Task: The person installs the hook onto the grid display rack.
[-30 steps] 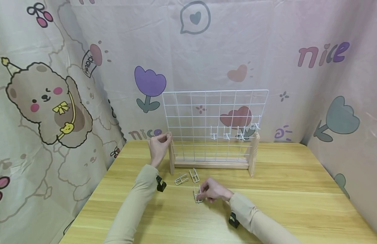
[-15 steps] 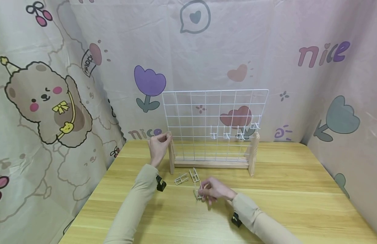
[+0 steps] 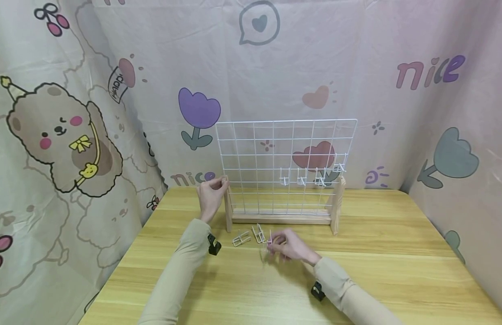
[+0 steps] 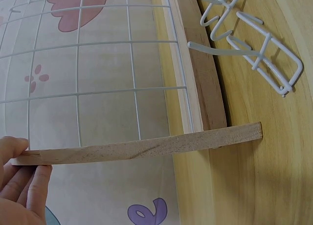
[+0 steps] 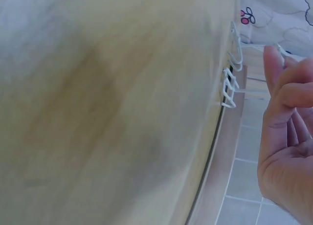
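In the head view my left hand (image 3: 210, 196) pinches the top of the left wooden post (image 3: 229, 212) of a stand that carries a white wire grid (image 3: 274, 155). The left wrist view shows thumb and fingers on either side of that post (image 4: 132, 149). My right hand (image 3: 290, 246) holds a white wire hook (image 3: 269, 239) between thumb and fingertips, raised over the table and blurred; the fingers hide much of it. Two more white wire hooks lie in front of the stand, one (image 3: 241, 239) to the left and another (image 3: 258, 233) beside the held one.
Several white hooks (image 3: 301, 181) hang on the right half of the grid. A wooden bar (image 3: 281, 220) joins the posts at the bottom, and the right post (image 3: 338, 207) stands on the wood-grain table (image 3: 397, 262). Printed curtains (image 3: 251, 81) enclose the back and sides.
My right hand has lifted the hook from the table, moving it up and away toward the stand. The left hand has stayed on the post.
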The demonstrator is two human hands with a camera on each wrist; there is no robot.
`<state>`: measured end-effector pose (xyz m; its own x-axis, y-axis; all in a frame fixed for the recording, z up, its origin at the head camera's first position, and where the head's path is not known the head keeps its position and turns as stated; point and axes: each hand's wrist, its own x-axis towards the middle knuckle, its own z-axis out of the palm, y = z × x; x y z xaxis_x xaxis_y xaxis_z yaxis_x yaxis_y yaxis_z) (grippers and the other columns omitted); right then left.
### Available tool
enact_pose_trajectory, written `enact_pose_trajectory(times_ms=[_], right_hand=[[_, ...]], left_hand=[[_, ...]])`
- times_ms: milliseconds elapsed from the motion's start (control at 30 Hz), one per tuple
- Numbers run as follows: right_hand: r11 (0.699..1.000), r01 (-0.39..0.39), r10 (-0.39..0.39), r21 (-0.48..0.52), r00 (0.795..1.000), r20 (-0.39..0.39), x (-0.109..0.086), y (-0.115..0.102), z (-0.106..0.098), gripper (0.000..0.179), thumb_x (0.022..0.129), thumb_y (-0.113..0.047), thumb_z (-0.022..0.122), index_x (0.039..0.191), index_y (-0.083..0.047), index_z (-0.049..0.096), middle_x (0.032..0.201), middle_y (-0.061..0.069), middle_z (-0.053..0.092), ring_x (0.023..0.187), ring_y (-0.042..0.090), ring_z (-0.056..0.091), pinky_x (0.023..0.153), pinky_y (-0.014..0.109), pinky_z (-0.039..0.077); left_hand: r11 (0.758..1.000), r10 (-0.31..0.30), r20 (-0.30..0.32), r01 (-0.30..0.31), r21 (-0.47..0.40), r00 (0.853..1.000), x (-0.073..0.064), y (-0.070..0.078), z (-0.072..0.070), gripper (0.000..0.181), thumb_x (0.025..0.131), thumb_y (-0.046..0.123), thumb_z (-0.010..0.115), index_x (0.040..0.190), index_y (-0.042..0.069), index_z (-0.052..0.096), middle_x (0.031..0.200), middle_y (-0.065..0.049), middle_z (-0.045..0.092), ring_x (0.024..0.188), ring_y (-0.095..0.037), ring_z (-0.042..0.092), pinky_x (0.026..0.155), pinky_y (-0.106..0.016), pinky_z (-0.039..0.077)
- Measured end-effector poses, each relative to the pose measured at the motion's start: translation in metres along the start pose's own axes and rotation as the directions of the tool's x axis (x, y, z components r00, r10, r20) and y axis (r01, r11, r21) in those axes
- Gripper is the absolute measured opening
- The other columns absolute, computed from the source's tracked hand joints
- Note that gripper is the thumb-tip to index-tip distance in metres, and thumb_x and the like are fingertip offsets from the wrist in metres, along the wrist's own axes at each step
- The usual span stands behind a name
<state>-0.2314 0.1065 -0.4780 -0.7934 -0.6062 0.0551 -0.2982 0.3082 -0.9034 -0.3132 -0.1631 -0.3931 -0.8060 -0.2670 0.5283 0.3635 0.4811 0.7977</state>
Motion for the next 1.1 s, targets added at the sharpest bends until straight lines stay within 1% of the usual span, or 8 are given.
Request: enact_pose_trajectory(times_ms=[133,267,400,600,667,800,867,1100], right_hand=[[1.0,0.024,-0.024,0.011,0.999,-0.04,0.0,-0.003,-0.002,0.025,0.096,-0.012,0.064,0.112,0.008,0.067,0.087,0.03,0.072,0.045,0.008,0.052,0.039,0.018,0.041],[0.999,0.041,-0.04,0.015,0.995,-0.089,0.001,-0.004,-0.003,0.025,0.096,-0.013,0.065,0.11,0.008,0.068,0.088,0.031,0.071,0.044,0.006,0.05,0.039,0.018,0.04],[0.998,0.026,-0.018,0.057,0.989,-0.146,0.002,-0.004,-0.002,0.024,0.096,-0.014,0.066,0.106,0.007,0.068,0.09,0.032,0.069,0.045,0.007,0.05,0.038,0.019,0.039],[0.99,0.015,0.017,0.137,0.974,-0.226,0.004,-0.004,-0.004,0.029,0.096,-0.015,0.066,0.111,0.01,0.066,0.092,0.032,0.068,0.046,0.007,0.053,0.038,0.02,0.04],[0.988,0.023,0.015,0.15,0.968,-0.25,0.005,-0.005,-0.005,0.029,0.097,-0.016,0.066,0.112,0.01,0.066,0.09,0.026,0.069,0.046,0.006,0.052,0.039,0.02,0.04],[0.982,0.038,0.018,0.187,0.957,-0.289,0.005,-0.007,-0.007,0.028,0.098,-0.016,0.065,0.112,0.008,0.067,0.085,0.006,0.069,0.048,0.006,0.053,0.04,0.02,0.041],[0.978,0.04,0.026,0.203,0.951,-0.31,0.006,-0.009,-0.008,0.027,0.097,-0.016,0.065,0.112,0.007,0.067,0.084,-0.002,0.068,0.05,0.007,0.055,0.041,0.021,0.042],[0.957,0.038,0.083,0.289,0.915,-0.395,0.01,-0.015,-0.011,0.028,0.097,-0.015,0.067,0.111,0.009,0.067,0.081,-0.006,0.068,0.056,0.008,0.058,0.044,0.022,0.044]], left_hand=[[1.0,-0.004,0.0,0.004,0.0,1.0,0.0,0.0,0.0,0.021,0.089,0.014,0.075,0.106,0.001,0.078,0.1,-0.019,0.078,0.087,-0.033,0.078,0.064,-0.006,0.047],[1.0,-0.005,-0.002,0.005,0.0,1.0,0.0,0.0,0.0,0.021,0.089,0.013,0.075,0.106,0.001,0.078,0.099,-0.019,0.078,0.087,-0.033,0.078,0.063,-0.005,0.046],[1.0,-0.012,-0.003,0.012,0.0,1.0,0.0,-0.001,0.0,0.02,0.088,0.013,0.076,0.105,0.002,0.078,0.099,-0.018,0.078,0.086,-0.033,0.078,0.063,-0.005,0.046],[1.0,-0.005,-0.002,0.005,0.004,1.0,0.0,-0.001,0.0,0.02,0.089,0.012,0.075,0.106,0.002,0.078,0.099,-0.018,0.078,0.085,-0.033,0.078,0.063,-0.004,0.045],[1.0,-0.005,0.0,0.005,0.002,1.0,0.0,-0.001,0.001,0.021,0.089,0.012,0.075,0.106,0.002,0.078,0.099,-0.018,0.078,0.085,-0.033,0.078,0.063,-0.003,0.045],[1.0,-0.007,0.001,0.007,0.002,1.0,0.0,-0.001,0.0,0.021,0.089,0.013,0.076,0.106,0.002,0.078,0.099,-0.019,0.078,0.085,-0.033,0.078,0.062,-0.003,0.045],[1.0,-0.007,0.0,0.007,0.005,1.0,0.0,-0.001,0.0,0.021,0.089,0.013,0.076,0.106,0.002,0.078,0.098,-0.018,0.078,0.085,-0.032,0.078,0.063,-0.004,0.045],[1.0,-0.006,0.0,0.006,0.012,1.0,0.0,0.0,0.0,0.021,0.089,0.014,0.075,0.106,0.002,0.078,0.098,-0.018,0.078,0.084,-0.032,0.078,0.065,-0.006,0.045]])
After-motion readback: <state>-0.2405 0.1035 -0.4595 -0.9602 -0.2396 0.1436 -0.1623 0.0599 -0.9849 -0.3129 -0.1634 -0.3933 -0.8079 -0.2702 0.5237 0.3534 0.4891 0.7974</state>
